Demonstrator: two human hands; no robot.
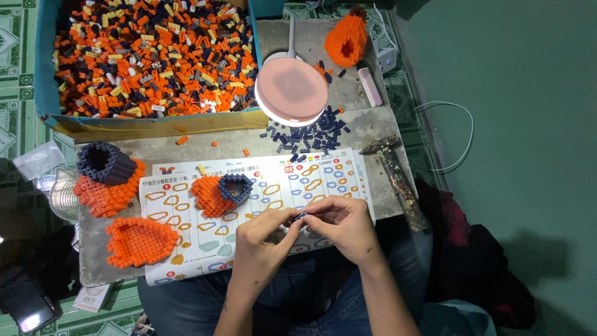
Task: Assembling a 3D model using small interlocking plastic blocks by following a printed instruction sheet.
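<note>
Best done low over the sheet [186,249], bricks squared before pressing.

Counted, largest first: one box [43,74] of loose bricks; one counter [348,124]; one lamp [291,92]; five part-built orange shells, two with navy tops; one hammer [398,180].

Left hand [261,239] and right hand [348,227] met above the sheet's near edge, fingers [311,214] clamped on one tiny navy piece [301,215].

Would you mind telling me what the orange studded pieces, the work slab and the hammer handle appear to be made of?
The orange studded pieces look like moulded plastic bricks: uniform bright colour and a regular grid of studs. The work slab seems to be stone or concrete: grey, matt, mottled, with rough edges. The hammer handle is probably wood, brown, worn and speckled, though coated metal cannot be ruled out.
</note>
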